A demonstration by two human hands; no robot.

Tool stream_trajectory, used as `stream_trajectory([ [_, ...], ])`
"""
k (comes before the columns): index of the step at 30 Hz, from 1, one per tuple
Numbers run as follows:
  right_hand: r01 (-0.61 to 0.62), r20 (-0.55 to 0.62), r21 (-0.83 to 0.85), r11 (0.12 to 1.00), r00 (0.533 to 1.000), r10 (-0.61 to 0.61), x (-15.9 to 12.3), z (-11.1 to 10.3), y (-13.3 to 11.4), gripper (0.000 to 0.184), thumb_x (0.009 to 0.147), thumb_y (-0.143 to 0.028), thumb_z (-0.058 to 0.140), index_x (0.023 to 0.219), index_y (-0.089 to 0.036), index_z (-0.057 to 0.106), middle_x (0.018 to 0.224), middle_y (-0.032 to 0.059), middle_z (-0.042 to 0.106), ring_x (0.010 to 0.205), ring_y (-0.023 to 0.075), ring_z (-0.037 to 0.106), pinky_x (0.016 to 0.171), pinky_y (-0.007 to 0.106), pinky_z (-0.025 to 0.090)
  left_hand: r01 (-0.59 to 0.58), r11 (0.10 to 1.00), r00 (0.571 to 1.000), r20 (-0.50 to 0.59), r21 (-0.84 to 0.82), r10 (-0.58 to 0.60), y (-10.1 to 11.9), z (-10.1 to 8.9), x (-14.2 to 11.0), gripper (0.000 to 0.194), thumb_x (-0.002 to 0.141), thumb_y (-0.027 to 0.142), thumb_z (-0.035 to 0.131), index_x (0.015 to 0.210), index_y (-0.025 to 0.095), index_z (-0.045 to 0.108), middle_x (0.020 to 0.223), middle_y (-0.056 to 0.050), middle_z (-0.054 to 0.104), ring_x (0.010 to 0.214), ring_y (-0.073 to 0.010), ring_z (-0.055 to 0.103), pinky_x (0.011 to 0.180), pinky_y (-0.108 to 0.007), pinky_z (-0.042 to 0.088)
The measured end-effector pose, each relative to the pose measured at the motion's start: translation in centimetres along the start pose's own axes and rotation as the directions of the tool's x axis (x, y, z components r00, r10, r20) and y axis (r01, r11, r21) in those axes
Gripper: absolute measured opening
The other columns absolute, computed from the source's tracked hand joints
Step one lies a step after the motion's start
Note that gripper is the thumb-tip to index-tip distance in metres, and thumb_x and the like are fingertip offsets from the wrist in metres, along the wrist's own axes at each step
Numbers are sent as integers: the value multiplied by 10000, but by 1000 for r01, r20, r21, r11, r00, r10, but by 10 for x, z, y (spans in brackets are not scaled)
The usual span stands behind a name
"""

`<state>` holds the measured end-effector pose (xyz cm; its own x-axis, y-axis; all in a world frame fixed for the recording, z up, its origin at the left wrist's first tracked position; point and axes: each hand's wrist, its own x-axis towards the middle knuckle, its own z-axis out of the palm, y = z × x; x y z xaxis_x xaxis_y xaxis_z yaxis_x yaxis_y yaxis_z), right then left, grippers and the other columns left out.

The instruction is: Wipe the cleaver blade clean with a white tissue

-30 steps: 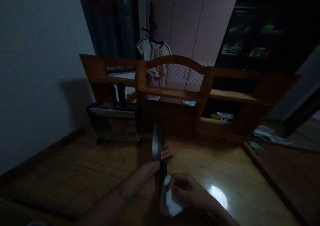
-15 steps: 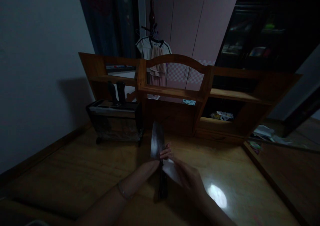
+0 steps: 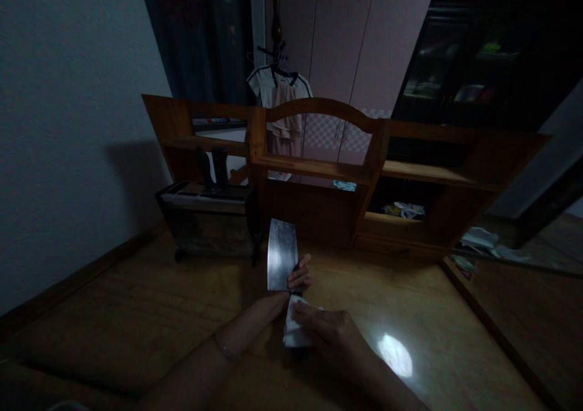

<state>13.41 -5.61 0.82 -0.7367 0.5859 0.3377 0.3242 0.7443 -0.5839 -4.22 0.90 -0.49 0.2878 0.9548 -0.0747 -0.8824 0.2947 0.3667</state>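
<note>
A cleaver (image 3: 281, 256) with a broad grey blade points away from me over the wooden table. My left hand (image 3: 298, 277) is closed around it where blade meets handle, its fingertips showing at the blade's right edge. A bracelet circles the left wrist. My right hand (image 3: 334, 329) pinches a white tissue or cloth (image 3: 297, 332) and presses it over the black handle. Most of the handle is hidden under the cloth; only its dark end shows below.
A black knife block (image 3: 209, 229) holding two black-handled tools stands at the back left. Behind the wooden tabletop (image 3: 218, 295) rises a wooden shelf unit (image 3: 314, 168). A wall (image 3: 82, 156) borders the left side, and a bright reflection lies at right.
The blade has turned so more of its flat face shows. My right hand has brought the white cloth left and down onto the handle, which was bare before.
</note>
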Motion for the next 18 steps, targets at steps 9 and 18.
stream_trajectory([
  [9, -347, -238, 378, 858, 860, 452, 2, -5, 7, 305, 966, -458, 435, 1079, -202, 556, 754, 30, 701, 608, 165, 643, 490, 213, 430, 65, 993, 996, 59, -99, -59, -8, -8, 3, 289, 995, 203, 323, 732, 182, 442, 463, 90, 250, 333, -48, 282, 429, -175, 320],
  [18, -354, 167, 787, 505, 911, 378, 3, 3, -5, 502, 865, -509, 602, 1227, -169, 533, 934, 70, 697, 815, 207, 656, 685, 283, 481, 67, 987, 996, 76, -149, -56, -1, -12, 7, 220, 943, 114, 364, 740, 198, 377, 454, 100, 239, 318, -45, 262, 504, -186, 362],
])
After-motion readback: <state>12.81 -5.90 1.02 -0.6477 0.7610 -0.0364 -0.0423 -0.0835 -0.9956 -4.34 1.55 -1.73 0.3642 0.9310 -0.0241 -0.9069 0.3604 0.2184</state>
